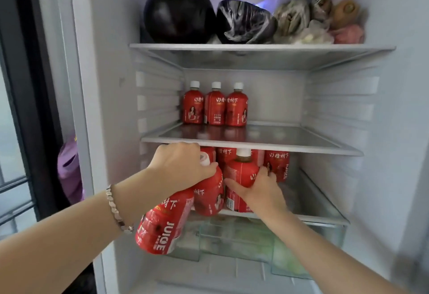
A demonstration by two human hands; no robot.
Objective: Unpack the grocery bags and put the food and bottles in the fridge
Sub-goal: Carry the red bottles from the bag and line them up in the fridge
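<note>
The fridge stands open in front of me. My left hand [183,166] grips two red juice bottles by their tops: one [207,191] at the front edge of the lower shelf, the other [162,226] hanging tilted below and outside it. My right hand [257,191] holds a third red bottle [241,175] standing on the lower shelf [325,210], thumb and fingers around its body. Behind it stand more red bottles [277,166]. Three red bottles [214,107] line the back left of the middle shelf [290,136].
The top shelf [255,47] holds a dark aubergine [176,15], a wrapped dark vegetable [243,22], bagged produce [292,22] and kiwis [343,13]. A clear drawer [232,240] with green vegetables sits below. A purple bag [68,168] hangs left of the fridge.
</note>
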